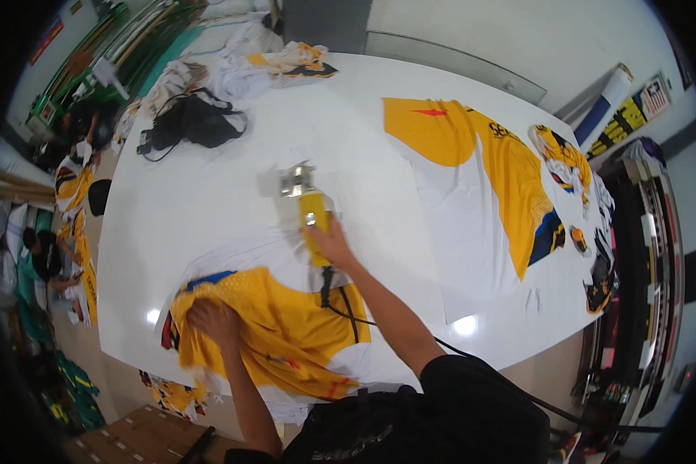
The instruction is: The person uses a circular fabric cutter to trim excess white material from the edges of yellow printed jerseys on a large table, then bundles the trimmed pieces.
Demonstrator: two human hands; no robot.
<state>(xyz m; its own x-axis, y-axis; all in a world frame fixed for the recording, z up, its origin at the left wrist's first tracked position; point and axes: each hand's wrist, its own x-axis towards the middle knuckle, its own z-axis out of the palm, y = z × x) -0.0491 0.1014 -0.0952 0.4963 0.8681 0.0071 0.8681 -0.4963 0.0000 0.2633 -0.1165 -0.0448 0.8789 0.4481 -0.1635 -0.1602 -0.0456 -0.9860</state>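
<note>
In the head view my right hand (329,240) is wrapped round a yellow hand-held power tool (312,203) with a metal head and black cord, over the middle of the white table (402,232). My left hand (215,317) grips a bunched yellow printed fabric piece (286,309) with white, blue and red parts, at the near left of the table. To the right lies another large yellow-and-white printed fabric piece (503,201), spread flat.
A black cloth item (201,120) lies at the back left, near crumpled fabrics (247,77). More scraps (568,166) line the right edge. Other people (45,255) are at the left beside fabric heaps. Rolls (607,100) lean at the right; the cord runs off lower right.
</note>
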